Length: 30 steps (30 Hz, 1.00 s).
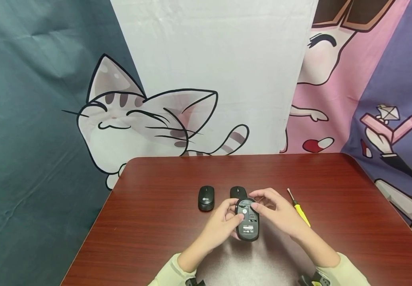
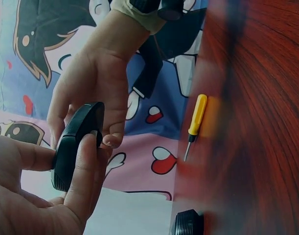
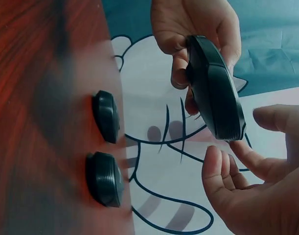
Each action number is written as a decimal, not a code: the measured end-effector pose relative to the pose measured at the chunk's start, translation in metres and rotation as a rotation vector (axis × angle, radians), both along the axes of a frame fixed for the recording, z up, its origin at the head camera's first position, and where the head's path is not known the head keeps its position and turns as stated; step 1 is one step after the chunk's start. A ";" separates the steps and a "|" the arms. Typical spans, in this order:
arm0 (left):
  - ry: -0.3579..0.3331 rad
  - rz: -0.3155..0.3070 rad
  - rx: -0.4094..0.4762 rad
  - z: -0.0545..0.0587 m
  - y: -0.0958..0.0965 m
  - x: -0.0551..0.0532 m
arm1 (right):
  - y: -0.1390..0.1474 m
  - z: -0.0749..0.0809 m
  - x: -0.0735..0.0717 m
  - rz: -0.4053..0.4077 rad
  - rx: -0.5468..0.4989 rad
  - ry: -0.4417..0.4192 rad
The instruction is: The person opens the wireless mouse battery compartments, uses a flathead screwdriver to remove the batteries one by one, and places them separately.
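Observation:
A black computer mouse [image 1: 248,230] is held above the table with its underside turned up, showing a label and a recessed compartment. My left hand [image 1: 221,222] grips it by the sides, with the thumb on the underside. Near the mouse's far end is my right hand [image 1: 277,210], its thumb and fingers spread loosely around that end. In the right wrist view, a gap shows between the right thumb and the mouse [image 3: 215,93]; whether a fingertip touches it, I cannot tell.
Two more black mice stand on the reddish-brown table [image 1: 148,234]: one on the left [image 1: 206,198], another [image 1: 238,192] just behind the held one. A yellow-handled screwdriver [image 1: 301,214] lies to the right, beyond the right forearm. Cartoon-printed cloth [image 1: 220,47] hangs behind the table.

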<state>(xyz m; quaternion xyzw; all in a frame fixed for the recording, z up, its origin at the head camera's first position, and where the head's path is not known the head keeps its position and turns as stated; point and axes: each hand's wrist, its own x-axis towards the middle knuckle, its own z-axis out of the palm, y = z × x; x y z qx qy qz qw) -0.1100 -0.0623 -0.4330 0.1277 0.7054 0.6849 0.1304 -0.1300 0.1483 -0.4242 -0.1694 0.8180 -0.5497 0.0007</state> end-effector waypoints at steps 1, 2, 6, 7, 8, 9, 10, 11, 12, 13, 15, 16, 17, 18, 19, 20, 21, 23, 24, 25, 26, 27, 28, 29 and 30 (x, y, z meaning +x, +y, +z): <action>0.003 -0.003 0.000 0.000 0.000 0.000 | 0.000 0.000 -0.001 0.006 0.014 0.012; 0.005 -0.006 -0.001 0.000 0.000 0.000 | 0.000 0.001 -0.002 0.012 0.027 0.020; 0.010 -0.013 -0.011 0.000 0.000 0.000 | -0.001 0.001 -0.005 0.032 0.065 0.041; 0.010 -0.013 -0.014 -0.001 0.000 0.000 | -0.001 0.001 -0.006 0.035 0.074 0.045; 0.009 -0.012 -0.017 -0.001 0.000 0.000 | 0.000 0.002 -0.006 0.038 0.084 0.054; 0.009 -0.011 -0.019 -0.001 0.000 0.000 | 0.000 0.001 -0.006 0.038 0.089 0.056; 0.009 -0.010 -0.020 -0.001 0.000 0.000 | 0.000 0.002 -0.007 0.039 0.093 0.058; 0.009 -0.008 -0.023 -0.001 0.000 0.000 | 0.000 0.002 -0.007 0.039 0.096 0.064; 0.009 -0.006 -0.024 -0.001 0.000 0.000 | 0.000 0.002 -0.007 0.037 0.098 0.064; 0.010 -0.004 -0.025 -0.001 0.000 0.001 | -0.001 0.002 -0.007 0.033 0.097 0.062; 0.012 -0.003 -0.029 -0.001 0.000 0.001 | -0.001 0.003 -0.008 0.025 0.094 0.052; 0.015 -0.003 -0.030 -0.002 0.000 0.001 | -0.001 0.004 -0.009 0.019 0.095 0.044; 0.017 -0.004 -0.033 -0.002 0.000 0.001 | -0.002 0.005 -0.009 0.015 0.094 0.029; 0.019 -0.003 -0.035 -0.002 -0.001 0.001 | -0.002 0.006 -0.009 0.011 0.092 0.008; 0.021 -0.003 -0.036 -0.002 -0.001 0.001 | -0.002 0.007 -0.009 0.009 0.091 -0.009; 0.022 -0.001 -0.035 -0.002 -0.001 0.001 | -0.002 0.008 -0.009 0.008 0.093 -0.026; 0.022 0.000 -0.033 -0.002 -0.001 0.001 | -0.002 0.010 -0.009 0.008 0.095 -0.045; 0.022 0.005 -0.033 -0.002 -0.001 0.001 | -0.001 0.012 -0.010 0.018 0.097 -0.069; 0.021 0.009 -0.033 -0.002 -0.001 0.002 | 0.000 0.013 -0.010 0.026 0.096 -0.079; 0.022 0.011 -0.032 -0.002 -0.001 0.002 | 0.001 0.013 -0.010 0.035 0.093 -0.090; 0.023 0.014 -0.032 -0.002 -0.001 0.002 | 0.002 0.014 -0.011 0.044 0.085 -0.105; 0.025 0.016 -0.034 -0.002 -0.001 0.002 | 0.003 0.014 -0.012 0.055 0.074 -0.117; 0.027 0.017 -0.036 -0.002 -0.002 0.002 | 0.004 0.015 -0.012 0.064 0.062 -0.132; 0.028 0.017 -0.038 -0.002 -0.002 0.003 | 0.005 0.015 -0.013 0.071 0.049 -0.146; 0.030 0.018 -0.038 -0.002 -0.002 0.003 | 0.005 0.016 -0.013 0.077 0.039 -0.158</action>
